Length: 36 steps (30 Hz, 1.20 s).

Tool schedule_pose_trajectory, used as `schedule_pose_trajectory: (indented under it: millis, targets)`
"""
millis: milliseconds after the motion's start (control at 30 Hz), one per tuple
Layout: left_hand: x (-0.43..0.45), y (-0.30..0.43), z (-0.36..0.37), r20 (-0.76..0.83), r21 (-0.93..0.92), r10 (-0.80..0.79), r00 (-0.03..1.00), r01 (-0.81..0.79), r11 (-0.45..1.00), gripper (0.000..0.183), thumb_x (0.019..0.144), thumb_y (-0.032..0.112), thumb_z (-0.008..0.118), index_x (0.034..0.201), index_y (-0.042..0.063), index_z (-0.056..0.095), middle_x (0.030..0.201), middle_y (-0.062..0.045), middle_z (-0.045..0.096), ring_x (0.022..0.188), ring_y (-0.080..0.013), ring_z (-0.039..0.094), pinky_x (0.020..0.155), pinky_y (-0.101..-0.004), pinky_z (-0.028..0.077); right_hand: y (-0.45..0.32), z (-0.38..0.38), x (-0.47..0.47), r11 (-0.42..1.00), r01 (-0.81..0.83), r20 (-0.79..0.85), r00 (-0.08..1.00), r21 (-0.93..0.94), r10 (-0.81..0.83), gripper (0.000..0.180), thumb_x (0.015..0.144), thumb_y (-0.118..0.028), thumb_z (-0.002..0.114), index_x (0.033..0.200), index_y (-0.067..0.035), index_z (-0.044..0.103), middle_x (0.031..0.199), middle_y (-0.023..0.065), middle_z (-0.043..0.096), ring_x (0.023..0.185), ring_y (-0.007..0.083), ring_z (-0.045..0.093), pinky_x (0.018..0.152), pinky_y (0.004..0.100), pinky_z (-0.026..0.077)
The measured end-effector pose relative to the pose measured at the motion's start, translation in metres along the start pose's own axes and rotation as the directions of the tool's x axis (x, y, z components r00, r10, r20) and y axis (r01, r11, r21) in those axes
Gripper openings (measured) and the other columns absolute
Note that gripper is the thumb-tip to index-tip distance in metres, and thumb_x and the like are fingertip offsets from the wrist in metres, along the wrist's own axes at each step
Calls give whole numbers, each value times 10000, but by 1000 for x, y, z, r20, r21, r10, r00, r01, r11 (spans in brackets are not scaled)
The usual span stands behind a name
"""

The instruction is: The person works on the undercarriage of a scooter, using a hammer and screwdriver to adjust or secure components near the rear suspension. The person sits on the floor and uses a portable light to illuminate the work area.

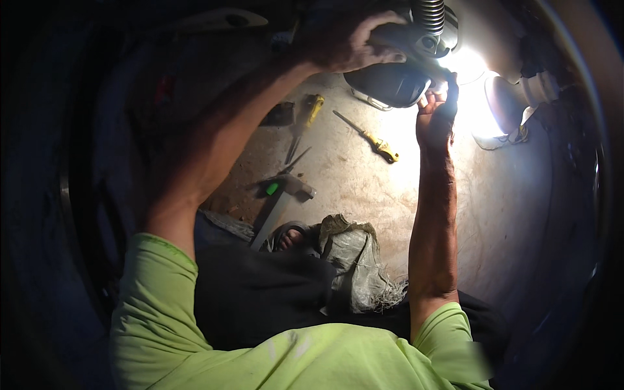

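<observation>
A dark, rounded vehicle part hangs over the floor, with a coil spring and a bolted mount above it. My left hand grips a dark section beside the mount, thumb and fingers wrapped around it. Raised from below, my right hand has its fingertips at the right end of the rounded part. Glare and shadow hide what those fingers touch or hold. A thin metal loop shows under the part.
A lit lamp glares at right. On the floor lie a yellow-handled screwdriver, another yellow-handled tool, a hammer and a small green object. A woven sack lies by my legs, near a foot.
</observation>
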State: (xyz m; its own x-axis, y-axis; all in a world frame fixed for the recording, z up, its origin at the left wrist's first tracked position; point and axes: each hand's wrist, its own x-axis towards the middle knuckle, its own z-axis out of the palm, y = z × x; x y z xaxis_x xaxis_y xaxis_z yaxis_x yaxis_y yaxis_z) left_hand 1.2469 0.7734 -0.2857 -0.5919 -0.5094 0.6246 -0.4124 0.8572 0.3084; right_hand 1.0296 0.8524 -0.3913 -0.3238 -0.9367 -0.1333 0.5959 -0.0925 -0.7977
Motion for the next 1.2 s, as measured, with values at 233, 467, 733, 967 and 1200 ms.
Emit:
schedule_pose_trajectory:
  millis: [233,467,733,967,1200]
  targets:
    - [-160,32,-48,380,-54,-572,727,635,771,400,934,299,767,1234,51,671,1048,-122,707,967,-248,706,861,-374,568,2,-3,-2,999,-24,-52,998,-34,23,681,1040,-441,548,1589,-119,305,1448,169,473,1301,283,473,1005,397,437]
    - [-273,103,-24,498,-6,-797,342,920,392,326,915,234,755,1148,12,709,1027,-141,731,906,-214,714,823,-353,562,12,-23,1,991,47,37,998,-126,-43,733,1062,-445,488,1635,-74,220,1580,238,376,1450,372,395,1136,445,372]
    - [-221,106,-14,471,-49,-814,341,931,362,353,925,261,750,1153,-6,704,987,-149,738,884,-195,718,799,-339,564,27,-56,-7,821,340,195,940,-459,-280,546,1101,-383,435,1573,-119,369,1614,228,349,1463,362,425,1184,515,408]
    - [-227,98,3,537,-148,-797,276,961,233,336,974,254,735,1180,-7,688,931,-104,743,846,-156,708,772,-308,562,62,-88,-44,722,-104,-58,994,-684,88,443,935,-330,751,1188,30,696,958,113,721,940,198,650,938,323,509]
    - [-188,82,9,588,-494,-710,387,867,64,423,1000,339,704,1231,-10,640,1000,-103,732,863,-151,719,761,-281,586,93,-103,-83,69,160,169,973,-985,158,412,827,-269,789,1160,-50,683,1115,153,641,1082,328,614,935,452,503]
